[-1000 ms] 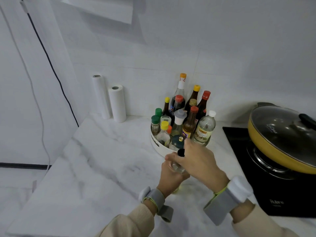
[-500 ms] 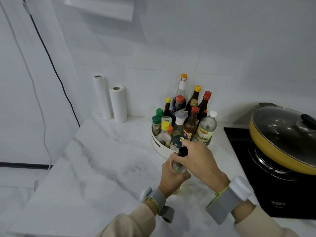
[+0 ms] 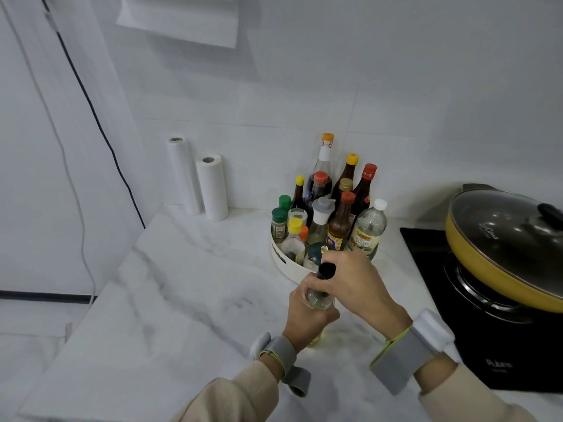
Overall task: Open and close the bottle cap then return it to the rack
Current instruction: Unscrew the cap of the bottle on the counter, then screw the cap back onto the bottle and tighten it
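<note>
A clear glass bottle with pale yellow liquid stands on the marble counter in front of the rack. My left hand is wrapped around its body. My right hand grips its black cap from the right with thumb and fingers. The cap sits at the bottle's neck; whether it is seated or lifted I cannot tell. The round white rack just behind holds several sauce and spice bottles.
A yellow pan with a glass lid sits on a black cooktop at the right. Two white paper rolls stand at the back wall to the left. The marble counter stretches left and front.
My right hand has shifted on the cap, so the black cap now shows more between its fingers. The bottle and my left hand stay in place.
</note>
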A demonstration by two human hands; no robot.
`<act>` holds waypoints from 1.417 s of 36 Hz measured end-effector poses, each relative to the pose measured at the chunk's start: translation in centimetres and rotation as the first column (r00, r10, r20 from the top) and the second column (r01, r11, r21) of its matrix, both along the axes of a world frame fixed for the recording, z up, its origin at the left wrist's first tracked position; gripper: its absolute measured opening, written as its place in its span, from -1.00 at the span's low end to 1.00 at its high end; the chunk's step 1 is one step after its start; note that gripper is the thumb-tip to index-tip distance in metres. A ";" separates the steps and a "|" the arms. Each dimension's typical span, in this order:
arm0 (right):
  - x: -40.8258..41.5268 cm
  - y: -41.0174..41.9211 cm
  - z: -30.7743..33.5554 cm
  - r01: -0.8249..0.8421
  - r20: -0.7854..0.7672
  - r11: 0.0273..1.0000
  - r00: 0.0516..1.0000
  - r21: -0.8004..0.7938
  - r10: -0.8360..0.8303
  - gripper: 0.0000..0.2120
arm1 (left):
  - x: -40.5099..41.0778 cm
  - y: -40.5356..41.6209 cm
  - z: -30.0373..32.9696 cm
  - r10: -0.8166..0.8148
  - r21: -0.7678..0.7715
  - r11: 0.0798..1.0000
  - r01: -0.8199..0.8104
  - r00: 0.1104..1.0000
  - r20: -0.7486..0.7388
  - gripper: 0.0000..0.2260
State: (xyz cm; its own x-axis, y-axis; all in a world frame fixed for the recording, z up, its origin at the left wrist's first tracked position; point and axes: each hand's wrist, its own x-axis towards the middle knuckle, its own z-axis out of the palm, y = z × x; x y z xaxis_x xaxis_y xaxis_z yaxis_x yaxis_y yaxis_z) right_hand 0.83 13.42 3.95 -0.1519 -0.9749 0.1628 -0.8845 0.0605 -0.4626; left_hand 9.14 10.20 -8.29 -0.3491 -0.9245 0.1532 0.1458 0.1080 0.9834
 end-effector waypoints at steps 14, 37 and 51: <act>-0.5 -0.3 -0.3 -0.043 0.010 0.999 0.999 -0.022 0.043 -0.65 | 0.0 -0.3 -0.2 -0.027 0.008 1.000 0.027 0.999 0.020 -0.63; -1.6 0.4 6.2 0.069 0.406 0.958 0.912 -0.278 0.052 -0.65 | 0.4 0.6 1.2 -0.015 0.039 0.999 0.007 0.978 0.209 -0.57; -4.7 4.4 -1.5 0.265 0.749 0.964 0.644 -0.024 -0.158 -0.76 | 5.0 0.4 6.1 0.278 -0.578 0.816 0.027 0.858 0.432 -0.38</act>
